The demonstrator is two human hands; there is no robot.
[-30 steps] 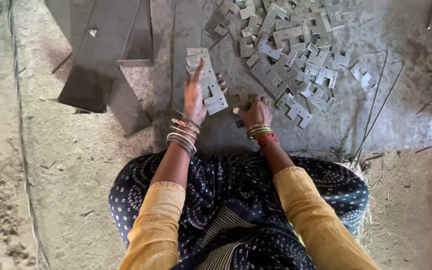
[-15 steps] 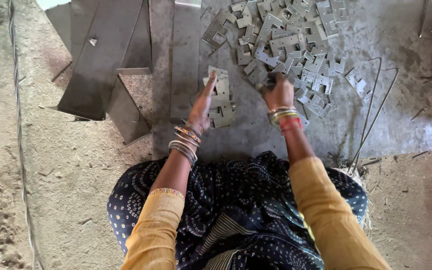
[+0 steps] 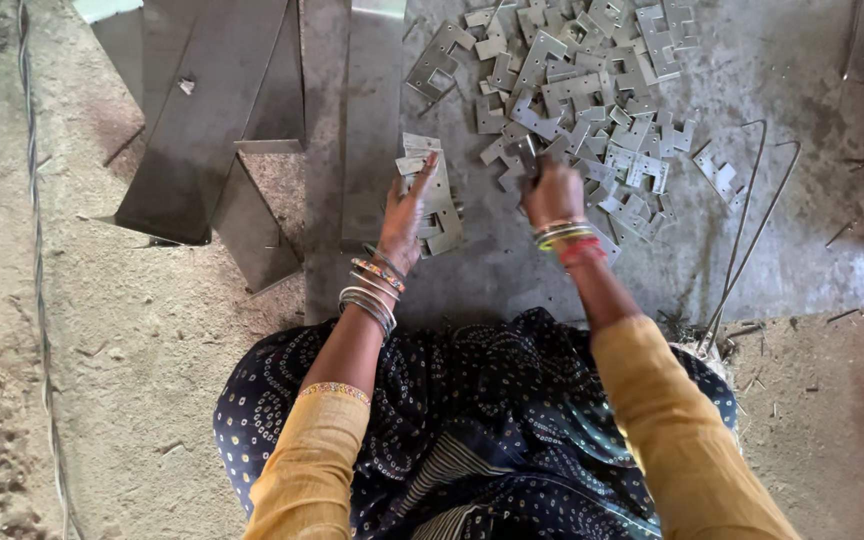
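Observation:
My left hand [image 3: 405, 215] holds a stack of flat grey metal plates [image 3: 434, 192] upright against the grey metal sheet on the floor [image 3: 512, 270]. My right hand [image 3: 552, 192] reaches into a heap of small notched metal plates [image 3: 582, 90] and closes on one plate [image 3: 527, 155] at the heap's near edge. Both wrists wear bangles. My sleeves are mustard yellow, and a dark blue dotted cloth covers my lap.
Large bent metal sheets [image 3: 197, 130] lie to the left on the dusty floor. A thin bent wire [image 3: 752, 210] runs along the right of the heap. A single loose plate [image 3: 717, 172] lies apart at the right. A cable [image 3: 37, 250] runs down the left side.
My right hand has moved forward from beside the left hand into the near edge of the heap. The left hand has kept its stack upright in about the same place.

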